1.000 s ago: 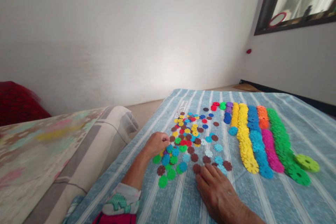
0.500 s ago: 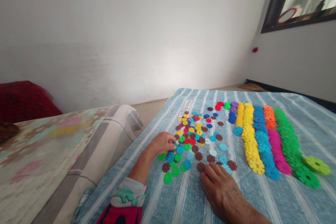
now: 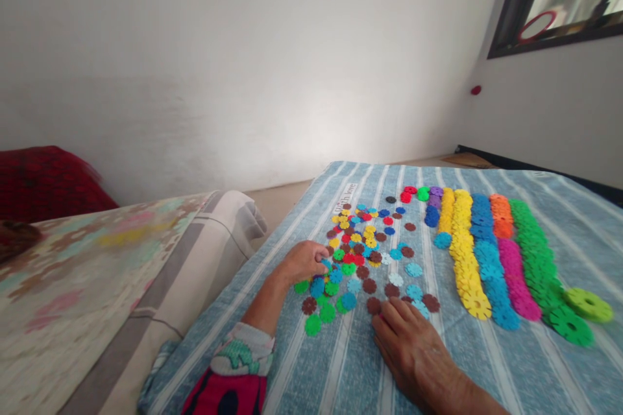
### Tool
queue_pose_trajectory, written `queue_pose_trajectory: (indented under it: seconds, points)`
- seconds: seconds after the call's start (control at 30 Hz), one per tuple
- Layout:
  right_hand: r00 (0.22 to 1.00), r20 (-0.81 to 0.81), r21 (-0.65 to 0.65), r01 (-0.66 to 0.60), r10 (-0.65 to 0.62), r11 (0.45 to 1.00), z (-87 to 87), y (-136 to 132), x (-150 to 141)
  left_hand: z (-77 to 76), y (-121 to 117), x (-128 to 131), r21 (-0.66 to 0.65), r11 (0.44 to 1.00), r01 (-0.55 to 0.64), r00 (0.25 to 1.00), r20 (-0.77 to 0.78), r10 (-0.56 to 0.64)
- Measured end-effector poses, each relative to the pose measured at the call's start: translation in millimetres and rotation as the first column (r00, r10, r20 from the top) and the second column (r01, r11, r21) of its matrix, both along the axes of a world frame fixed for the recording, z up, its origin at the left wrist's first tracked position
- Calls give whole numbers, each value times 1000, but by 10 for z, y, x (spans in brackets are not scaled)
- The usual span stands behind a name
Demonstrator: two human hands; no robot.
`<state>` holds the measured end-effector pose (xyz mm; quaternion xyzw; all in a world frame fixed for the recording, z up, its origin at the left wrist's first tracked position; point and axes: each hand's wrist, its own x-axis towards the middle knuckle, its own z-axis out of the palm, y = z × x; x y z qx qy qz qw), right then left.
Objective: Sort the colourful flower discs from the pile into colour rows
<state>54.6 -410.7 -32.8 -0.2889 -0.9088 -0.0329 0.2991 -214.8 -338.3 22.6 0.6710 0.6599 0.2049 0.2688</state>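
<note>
My left hand (image 3: 307, 260) reaches in from the left, with thumb and fingers pinched on a blue notched plastic disc (image 3: 326, 265) at the edge of a mixed scatter. Close by lie a green disc (image 3: 313, 324), a brown disc (image 3: 309, 305) and several more blue and green ones, some overlapping. My right hand (image 3: 413, 353) rests low on the cloth, its fingers curled down and together. A small pink sliver shows by its fingertips; what they cover is hidden. A brown disc (image 3: 374, 305) and a pale blue disc (image 3: 419, 308) lie just beyond those fingers.
Overlapping disc rows sorted by colour stand at the right: a yellow row (image 3: 464, 259), a magenta row (image 3: 516, 282) and a green row (image 3: 535, 253) among them. Beneath is a striped blue cloth (image 3: 350, 369). Left of it is a patterned bed cover (image 3: 97, 279); a white wall (image 3: 243, 65) rises behind.
The view has shifted very slightly. Both hands stay in nearly the same places, and the discs look unmoved.
</note>
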Motion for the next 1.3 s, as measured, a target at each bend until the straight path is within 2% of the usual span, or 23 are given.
queue_pose_trajectory:
  seconds: [0.1, 0.27, 0.43, 0.63, 0.73, 0.83, 1.07, 1.3]
  points:
    - [1000, -12, -17, -9, 8, 1000, -1, 0, 1, 13, 0, 11, -1, 1000, 7, 1000, 2, -7]
    - [999, -41, -23, -11, 10, 1000, 3, -3, 1, 17, 32, 11, -29, 999, 20, 994, 110, -17]
    - [999, -44, -5, 0, 0, 1000, 29, -8, 1, 89, 22, 8, -28, 1000, 2, 984, 176, 3]
    - [999, -45, -20, -10, 9, 1000, 46, -11, 5, 90, -18, 150, -89, 991, 100, 946, 318, -67]
    - [1000, -19, -37, -8, 7, 999, 44, -13, 12, 28, -17, 234, -101, 988, 114, 955, 285, -81]
    - [1000, 3, -44, -5, 5, 999, 34, -14, 17, -17, -9, 270, -81, 990, 113, 977, 190, -96]
    - [999, 47, -63, 13, -10, 998, 3, -13, 18, 60, -23, 261, -44, 990, 131, 987, -90, -134]
    - [999, 37, -51, 7, -5, 999, 8, -10, 19, 41, -11, 247, -27, 988, 151, 956, -249, -153]
